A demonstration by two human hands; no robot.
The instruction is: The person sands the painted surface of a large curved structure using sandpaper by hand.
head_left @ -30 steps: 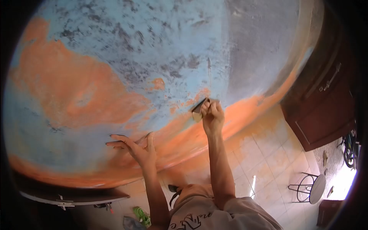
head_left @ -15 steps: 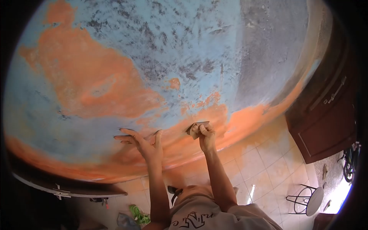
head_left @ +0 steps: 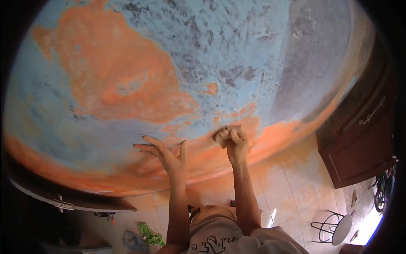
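Observation:
A wall [head_left: 139, 95] patched with orange, light blue and grey paint curves across most of the view. My right hand [head_left: 237, 143] grips a folded brown piece of sandpaper [head_left: 220, 137] against the lower orange band; hand and sheet are slightly blurred. To its left, my left hand [head_left: 170, 161] rests with spread fingers on the wall, where orange meets blue. It holds nothing. The sandpaper's working face is hidden against the wall.
Brown wooden doors [head_left: 359, 144] stand at the right. A round stool [head_left: 341, 230] is at lower right, with a motorbike [head_left: 382, 192] beyond it. Orange dust lies on the floor tiles [head_left: 292, 186]. Something bright green [head_left: 150, 234] lies on the floor at lower left.
The whole view has swung, so the wall appears farther right. My right hand has shifted slightly on the wall with the sandpaper. My left hand stays spread at about the same place.

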